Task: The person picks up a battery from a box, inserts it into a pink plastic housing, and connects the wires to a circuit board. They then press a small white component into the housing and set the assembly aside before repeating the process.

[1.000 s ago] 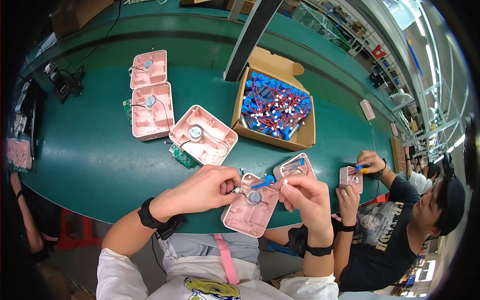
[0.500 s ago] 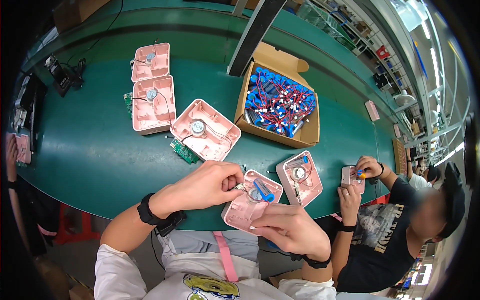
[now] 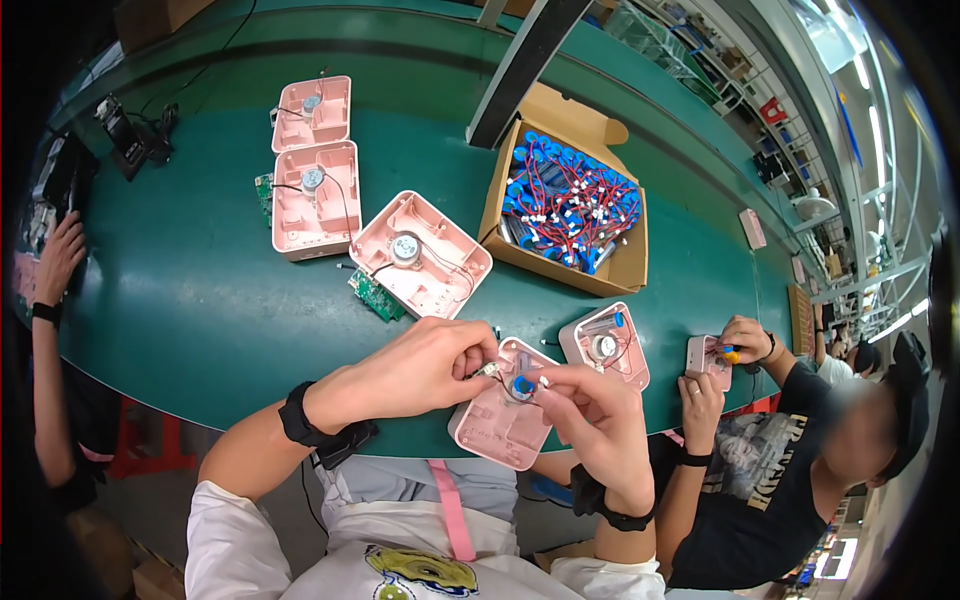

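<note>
Below me a pink plastic housing (image 3: 486,432) rests at the table's near edge, tilted a little. My left hand (image 3: 420,368) reaches over its left side, thumb and finger pinched on a small white wire connector (image 3: 489,370). My right hand (image 3: 602,425) is at the housing's right, closed on a small white plug (image 3: 544,382) at its fingertips. Between the hands, a blue cylindrical battery (image 3: 522,388) shows its end inside the housing; the rest of it is partly hidden by my right fingers. Just right stands another pink housing (image 3: 625,368) with a round speaker and a blue battery.
An open cardboard box (image 3: 556,272) full of blue batteries with red wires stands beyond. Three pink housings, one nearest (image 3: 440,238), sit at the left with green circuit boards (image 3: 376,296). A co-worker's hands (image 3: 703,396) work at the right; another person's hand (image 3: 62,255) is far left.
My right hand has left the housing's near right rim and risen to the battery, now pinching a white plug. The battery now shows end-on. My left hand keeps its pinch.
</note>
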Tool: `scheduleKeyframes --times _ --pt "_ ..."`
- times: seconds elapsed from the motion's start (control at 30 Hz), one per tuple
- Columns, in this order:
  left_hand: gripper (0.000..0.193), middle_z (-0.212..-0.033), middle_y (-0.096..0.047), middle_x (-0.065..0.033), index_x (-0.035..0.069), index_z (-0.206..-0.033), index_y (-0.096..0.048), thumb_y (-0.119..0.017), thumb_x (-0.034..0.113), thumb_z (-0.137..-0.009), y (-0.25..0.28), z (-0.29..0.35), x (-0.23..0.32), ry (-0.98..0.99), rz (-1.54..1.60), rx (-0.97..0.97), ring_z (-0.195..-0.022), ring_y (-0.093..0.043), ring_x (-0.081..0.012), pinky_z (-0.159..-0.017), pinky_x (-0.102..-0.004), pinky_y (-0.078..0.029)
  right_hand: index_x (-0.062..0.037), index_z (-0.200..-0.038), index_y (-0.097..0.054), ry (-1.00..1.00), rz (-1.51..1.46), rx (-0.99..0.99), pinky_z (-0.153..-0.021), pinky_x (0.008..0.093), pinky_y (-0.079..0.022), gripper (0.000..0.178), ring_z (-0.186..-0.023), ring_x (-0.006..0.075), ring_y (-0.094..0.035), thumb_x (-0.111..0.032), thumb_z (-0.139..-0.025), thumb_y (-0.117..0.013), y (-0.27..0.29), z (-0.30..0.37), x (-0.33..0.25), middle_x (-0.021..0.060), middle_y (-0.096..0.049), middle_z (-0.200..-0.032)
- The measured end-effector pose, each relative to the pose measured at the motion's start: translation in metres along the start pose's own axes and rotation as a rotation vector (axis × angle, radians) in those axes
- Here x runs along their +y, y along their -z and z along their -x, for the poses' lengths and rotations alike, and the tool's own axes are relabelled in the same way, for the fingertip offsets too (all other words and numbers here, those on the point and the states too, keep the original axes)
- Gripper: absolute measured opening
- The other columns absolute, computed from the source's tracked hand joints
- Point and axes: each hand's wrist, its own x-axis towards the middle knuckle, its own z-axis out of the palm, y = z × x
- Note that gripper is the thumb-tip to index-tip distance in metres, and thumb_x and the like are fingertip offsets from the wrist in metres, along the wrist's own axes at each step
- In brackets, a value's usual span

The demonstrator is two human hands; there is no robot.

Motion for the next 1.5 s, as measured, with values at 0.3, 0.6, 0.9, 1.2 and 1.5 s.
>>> scheduleKeyframes --times 0.3,0.6,0.9,1.2,1.5 --pt "0.024 -0.08 -0.065 -0.0061 -0.001 -0.103 -0.066 -0.083 0.009 -0.09 0.0 -0.001 0.001 0.012 0.018 0.021 -0.07 -0.063 -0.0136 -0.063 -0.0296 -0.052 0.0053 -0.105 -0.067 0.059 0.242 0.248 -0.064 0.0183 -0.05 0.009 -0.073 0.0041 -0.065 0.004 -0.098 -0.071 0.009 -0.01 0.003 0.0029 -0.072 -0.086" --pt "0.024 -0.081 -0.067 -0.0077 -0.002 -0.104 -0.065 -0.082 0.009 -0.091 0.0 0.0 0.002 0.005 0.004 0.015 -0.07 -0.065 -0.0152 -0.064 -0.03 -0.054 0.0044 -0.102 -0.068 0.052 0.214 0.227 -0.057 0.0215 -0.047 0.007 -0.065 0.005 -0.063 0.002 -0.097 -0.072 -0.005 -0.011 0.006 0.0034 -0.071 -0.081" --pt "0.018 -0.081 -0.068 -0.0092 -0.003 -0.1 -0.064 -0.077 0.004 -0.091 -0.003 0.0 0.0 -0.012 0.068 0.041 -0.071 -0.069 -0.0172 -0.065 -0.0307 -0.056 0.0011 -0.098 -0.068 0.264 0.506 0.236 -0.053 0.0346 -0.047 0.009 -0.054 0.0204 -0.064 -0.002 -0.095 -0.075 -0.042 -0.014 0.02 0.012 -0.07 -0.075" --pt "0.019 -0.078 -0.068 -0.0104 -0.002 -0.093 -0.059 -0.077 0.002 -0.089 -0.007 0.003 -0.001 -0.092 -0.031 0.115 -0.068 -0.07 -0.0202 -0.061 -0.0324 -0.055 0.0023 -0.097 -0.065 0.106 0.466 0.16 -0.055 0.0347 -0.05 0.006 -0.054 0.0197 -0.065 -0.003 -0.099 -0.068 -0.045 -0.014 0.016 0.0105 -0.069 -0.069" --pt "0.018 -0.08 -0.068 -0.0138 -0.001 -0.095 -0.058 -0.075 0.0 -0.089 -0.017 0.006 0.003 -0.15 -0.177 0.209 -0.068 -0.071 -0.024 -0.06 -0.0356 -0.056 0.0039 -0.097 -0.063 -0.012 0.335 0.216 -0.059 0.0293 -0.052 0.008 -0.062 0.0142 -0.07 -0.003 -0.102 -0.062 -0.057 -0.01 0.019 0.0122 -0.073 -0.072"
